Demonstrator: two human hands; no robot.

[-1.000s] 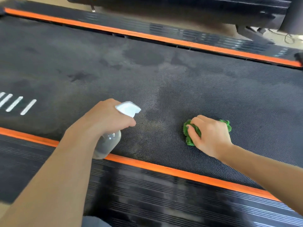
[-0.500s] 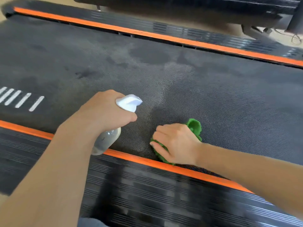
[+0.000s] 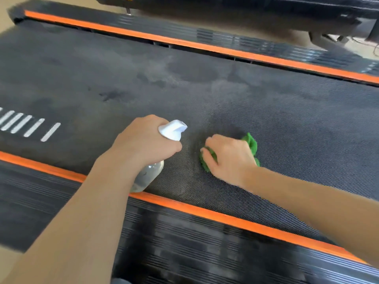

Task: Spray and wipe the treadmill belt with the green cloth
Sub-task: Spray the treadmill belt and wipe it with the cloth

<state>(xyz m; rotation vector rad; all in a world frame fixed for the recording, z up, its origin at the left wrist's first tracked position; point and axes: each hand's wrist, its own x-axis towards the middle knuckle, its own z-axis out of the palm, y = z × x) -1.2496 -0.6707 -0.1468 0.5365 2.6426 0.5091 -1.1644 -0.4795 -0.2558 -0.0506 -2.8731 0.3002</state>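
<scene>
Even, fairly bright daylight-like light, no hard shadows. Soft sheen on treadmill belt (image 3: pixel 287 124) at center and right. Motion blur smears side rail (image 3: pixel 184 253) along bottom and the upper left corner. Wide-angle bending at frame edges. Center texture sharp.

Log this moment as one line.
left hand: grips bottle | right hand: presses cloth on belt | stage: wiping

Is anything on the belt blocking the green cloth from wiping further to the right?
Nothing visible does. The right hand presses the green cloth on the treadmill belt, which lies bare to its right.
</scene>
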